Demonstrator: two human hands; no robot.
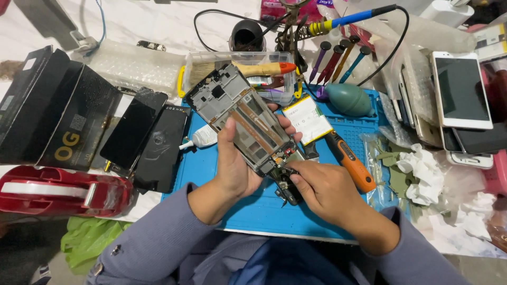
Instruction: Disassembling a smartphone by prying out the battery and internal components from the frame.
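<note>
My left hand [232,163] grips an opened phone frame [240,116], its inner side up, tilted with the top end pointing away to the left. My right hand [325,190] pinches a small dark circuit part [288,187] at the frame's near end, fingertips touching it. Both hands hover over a blue work mat [264,211]. A white phone battery [307,120] lies on the mat just behind the frame. An orange-handled screwdriver [351,163] lies beside my right hand.
Two black phone screens [145,142] lie left of the mat. A red tape dispenser [63,190] and black boxes [47,105] stand at the left. A clear tray [240,58] with a brush, a teal blower [348,99], precision screwdrivers [338,60], stacked phones [459,95] and crumpled tissues [422,171] fill the back and right.
</note>
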